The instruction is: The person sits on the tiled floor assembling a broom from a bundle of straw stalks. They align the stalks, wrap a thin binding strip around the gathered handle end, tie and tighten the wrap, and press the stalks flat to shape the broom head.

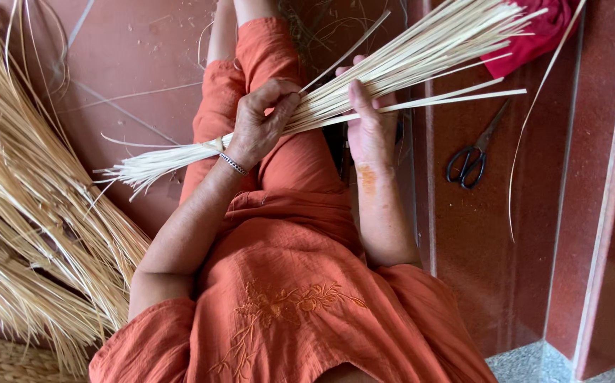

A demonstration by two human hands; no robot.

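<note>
A long bundle of pale reed strips (406, 64) lies across my lap, tied with a pale band near its left end and fanning out to the upper right. My left hand (261, 124) is closed around the bundle just right of the tie; a thin bracelet sits on that wrist. My right hand (370, 128) supports the bundle from below a little further right, thumb pressed up against the strips. The loose short ends (137, 170) splay out to the left over the floor.
A large heap of tan straw (31, 213) covers the floor at the left. Black-handled scissors (474, 159) lie on the red floor at the right, near a stray strip (516, 170). A red cloth (534, 35) sits at the top right. A raised red step edge (605, 213) runs down the right side.
</note>
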